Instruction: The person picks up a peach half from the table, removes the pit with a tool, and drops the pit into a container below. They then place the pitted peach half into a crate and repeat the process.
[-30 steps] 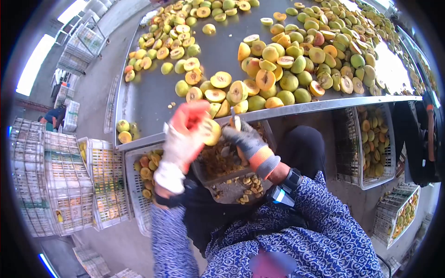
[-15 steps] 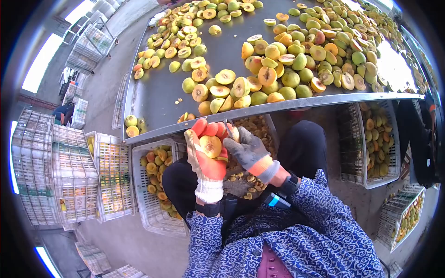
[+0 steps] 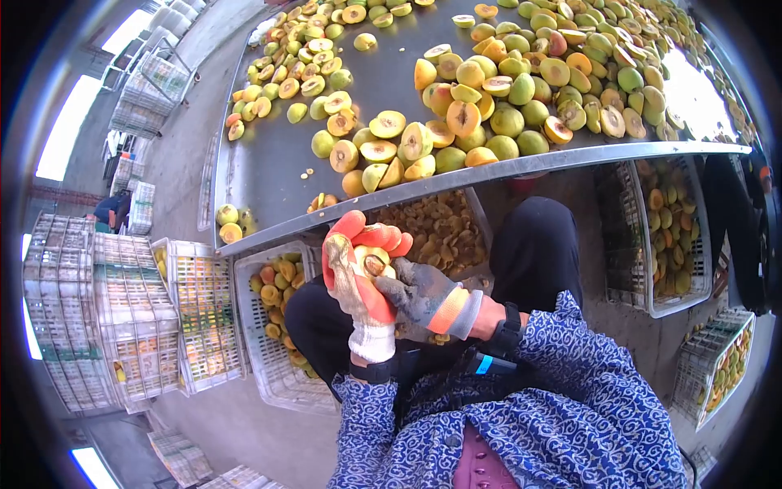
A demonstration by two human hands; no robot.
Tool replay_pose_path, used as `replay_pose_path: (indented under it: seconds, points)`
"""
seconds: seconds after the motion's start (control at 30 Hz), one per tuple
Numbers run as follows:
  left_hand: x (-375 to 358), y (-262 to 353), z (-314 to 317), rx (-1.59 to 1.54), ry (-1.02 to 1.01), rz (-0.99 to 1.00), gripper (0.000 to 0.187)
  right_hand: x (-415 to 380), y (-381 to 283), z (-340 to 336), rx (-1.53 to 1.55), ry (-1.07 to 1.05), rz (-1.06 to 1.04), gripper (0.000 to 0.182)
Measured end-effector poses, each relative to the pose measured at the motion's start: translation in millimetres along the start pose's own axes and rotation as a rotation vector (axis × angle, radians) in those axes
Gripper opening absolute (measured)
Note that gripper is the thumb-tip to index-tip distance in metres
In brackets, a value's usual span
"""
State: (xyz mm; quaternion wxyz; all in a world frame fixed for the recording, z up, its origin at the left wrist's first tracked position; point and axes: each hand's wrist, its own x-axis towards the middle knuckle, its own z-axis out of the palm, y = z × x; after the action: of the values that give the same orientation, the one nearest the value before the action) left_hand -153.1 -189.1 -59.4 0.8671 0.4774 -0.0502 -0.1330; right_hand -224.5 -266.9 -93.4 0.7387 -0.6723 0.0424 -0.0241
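My left hand (image 3: pixel 356 265), in an orange-and-white glove, is curled around a halved peach (image 3: pixel 375 262). The cut face is turned up and a brown patch shows at its middle. My right hand (image 3: pixel 411 292), in a grey-and-orange glove, presses its closed fingers against the lower right side of that half. Whatever those fingers grip is hidden. Both hands are just in front of the metal table (image 3: pixel 273 187), above a crate of brown-yellow scraps (image 3: pixel 444 232).
Many peach halves (image 3: pixel 505 122) are heaped over the table, whose raised metal edge (image 3: pixel 489 173) faces me. Crates of fruit stand by my left knee (image 3: pixel 277 314) and at the right (image 3: pixel 668 236). Stacked crates (image 3: pixel 134 318) stand at far left. Another person (image 3: pixel 114 210) is in the left background.
My right hand has come down and left, its fingers now against the peach half. The metal tool seen near its fingers earlier is out of sight. The view has shifted slightly.
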Motion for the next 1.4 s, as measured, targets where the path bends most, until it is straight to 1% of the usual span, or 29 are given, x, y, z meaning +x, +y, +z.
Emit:
replay_pose_path:
  seconds: [0.07, 0.17, 0.27, 0.37, 0.47, 0.57, 0.67, 0.77, 0.87, 0.9, 0.93, 0.97, 1.03, 1.07, 1.1, 1.13, 1.17, 1.2, 1.23, 1.33, 1.37, 1.4]
  points:
    - [0, -1, -2, 0.023, 0.000, -0.002, 0.048, -2, -2, -7, -0.115, -0.074, -0.031, 0.039]
    - [-1, -1, -2, 0.051, 0.004, 0.007, 0.048, -1, 9, -7, -0.329, -0.089, -0.305, 0.037]
    - [1, -3, -4, 0.063, -0.042, 0.024, 0.049, -2, -3, -7, -0.002, -0.064, 0.027, 0.038]
    - [2, -4, 1, 0.005, -0.020, 0.020, 0.046, -1, -3, -7, 0.067, -0.072, 0.052, 0.041]
    - [-1, 1, 16, 0.032, 0.011, 0.026, 0.042, -4, -9, 0, 0.194, 0.051, 0.078, 0.043]
    - [0, 0, 16, -0.007, 0.021, 0.048, 0.042, -2, -13, -1, 0.219, 0.043, 0.147, 0.043]
    - [-2, 3, 18, 0.105, 0.033, 0.072, 0.040, -3, -10, -4, 0.095, -0.003, 0.079, 0.043]
    - [0, 1, 10, 0.262, -0.017, 0.113, 0.041, -4, -5, -9, 0.090, -0.062, -0.008, 0.039]
    - [0, 7, 11, 0.190, -0.049, 0.029, 0.044, 0, 7, -15, 0.010, -0.171, -0.196, 0.035]
    - [4, 5, 8, 0.188, -0.082, 0.035, 0.046, 1, -16, -28, 0.038, -0.317, -0.010, 0.033]
    - [10, 8, 6, 0.258, -0.134, 0.038, 0.048, 5, -12, -31, 0.098, -0.328, -0.021, 0.035]
    - [14, 9, 8, 0.259, -0.174, 0.044, 0.048, 8, -8, -34, 0.159, -0.339, -0.031, 0.037]
    - [18, 8, 16, 0.263, -0.236, 0.060, 0.048, 9, -12, -45, 0.210, -0.323, 0.130, 0.040]
    - [20, 8, 19, 0.266, -0.261, 0.083, 0.048, 11, -38, -57, 0.302, -0.338, 0.363, 0.046]
    - [20, 7, 22, 0.316, -0.224, 0.039, 0.053, 11, -38, -60, 0.201, -0.350, 0.264, 0.045]
    - [18, 5, 25, 0.308, -0.196, 0.040, 0.053, 11, -37, -64, 0.100, -0.353, 0.165, 0.045]
    - [16, 1, 29, 0.300, -0.168, 0.042, 0.052, 11, -17, -58, 0.015, -0.315, -0.004, 0.045]
    - [16, -2, 30, 0.294, -0.141, 0.041, 0.051, 8, -23, -63, 0.012, -0.334, 0.026, 0.042]
    - [14, -4, 29, 0.280, -0.096, -0.004, 0.052, 6, -28, -67, 0.007, -0.353, 0.055, 0.040]
    - [14, -7, 27, 0.231, -0.081, -0.074, 0.054, 0, -10, -64, -0.148, -0.240, -0.184, 0.036]
    - [14, -5, 25, 0.270, -0.118, -0.044, 0.056, -1, -5, -62, -0.204, -0.197, -0.253, 0.035]
    - [22, -14, 20, 0.309, -0.119, 0.119, 0.056, 0, -2, -60, -0.265, -0.158, -0.316, 0.034]
